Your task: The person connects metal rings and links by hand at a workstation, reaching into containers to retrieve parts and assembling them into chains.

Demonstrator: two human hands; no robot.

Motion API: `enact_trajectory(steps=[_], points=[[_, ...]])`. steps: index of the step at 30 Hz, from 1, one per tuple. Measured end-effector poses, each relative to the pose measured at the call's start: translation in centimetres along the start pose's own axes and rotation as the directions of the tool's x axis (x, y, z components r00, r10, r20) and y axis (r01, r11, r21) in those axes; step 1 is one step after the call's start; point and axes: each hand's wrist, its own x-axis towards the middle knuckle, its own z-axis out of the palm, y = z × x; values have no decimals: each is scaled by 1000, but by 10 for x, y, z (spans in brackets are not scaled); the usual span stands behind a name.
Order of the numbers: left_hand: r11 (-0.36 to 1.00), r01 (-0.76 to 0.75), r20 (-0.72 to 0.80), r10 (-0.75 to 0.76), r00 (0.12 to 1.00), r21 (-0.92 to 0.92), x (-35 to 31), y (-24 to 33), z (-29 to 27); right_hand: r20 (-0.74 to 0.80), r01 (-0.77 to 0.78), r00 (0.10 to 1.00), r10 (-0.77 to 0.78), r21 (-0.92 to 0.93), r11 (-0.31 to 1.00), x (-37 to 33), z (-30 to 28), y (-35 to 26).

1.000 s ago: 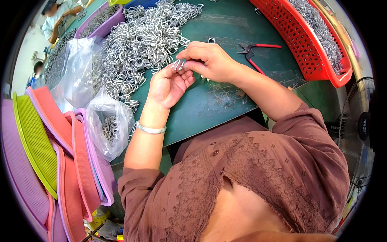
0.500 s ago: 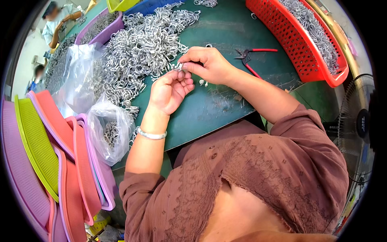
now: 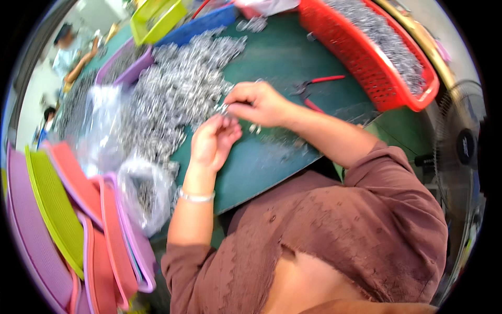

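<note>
Both my hands meet over the near edge of the green table (image 3: 282,47), beside a heap of silvery metal rings (image 3: 178,78). My right hand (image 3: 261,106) pinches a small silvery metal piece (image 3: 223,109) between thumb and fingers. Just below it, my left hand (image 3: 210,140) is palm up with curled fingers, its thumb and fingertip closed at the same piece. Motion blur hides its exact shape. A few small pale pieces (image 3: 254,129) lie on the table under my right hand. Beyond my right wrist rest red-handled pliers (image 3: 301,89) with their handles spread.
At the right stands a red basket (image 3: 361,68) full of metal parts, with a fan (image 3: 465,146) nearby. Left are clear plastic bags (image 3: 102,125) and stacked colored baskets (image 3: 55,209). Purple, green and blue bins (image 3: 201,23) line the back; another person (image 3: 70,57) sits far left.
The whole view has shifted and tilted slightly, with blur. My hands stay together at the small metal piece, in much the same pose.
</note>
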Motion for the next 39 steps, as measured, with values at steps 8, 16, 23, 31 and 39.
enact_trajectory(steps=[8,16,23,31,39], points=[[778,-236,-58,330,942,582,-3,-2,6,-289,-291,951,112,-710,641,100,-132,-14],[447,-218,-6,448,894,868,2,-6,1,-279,-241,852,443,-960,-142,122,-293,-8],[104,-271,210,399,893,957,-5,-12,7,-145,-241,961,235,-856,458,91,-174,-34],[-269,-266,346,313,885,925,-3,-16,26,304,-117,850,430,-687,717,18,-71,40],[-370,-195,320,314,894,908,6,-22,30,303,-47,908,289,-612,790,5,-56,47]])
